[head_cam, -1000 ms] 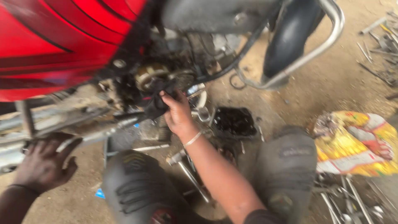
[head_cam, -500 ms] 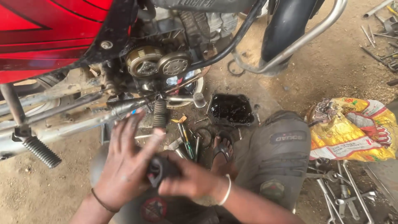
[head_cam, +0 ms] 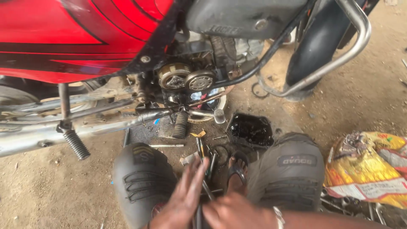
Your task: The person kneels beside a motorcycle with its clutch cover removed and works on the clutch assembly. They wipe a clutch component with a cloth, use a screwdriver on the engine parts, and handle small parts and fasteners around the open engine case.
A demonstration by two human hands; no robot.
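Dark and slim, a tool handle (head_cam: 198, 214) sits between our left hand (head_cam: 183, 199), fingers spread flat against it, and our curled right hand (head_cam: 237, 212), low between our knees, so next we probably need a firmer grasp.

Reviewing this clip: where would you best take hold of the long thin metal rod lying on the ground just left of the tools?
Probably pinch the thin metal rod at mid-length, fingers coming from above. It lies flat and level on the ground, with bare space on both long sides, and the knee sits close below it.

Left hand (head_cam: 183, 199) fingers spread, pressed against curled right hand (head_cam: 237, 211)
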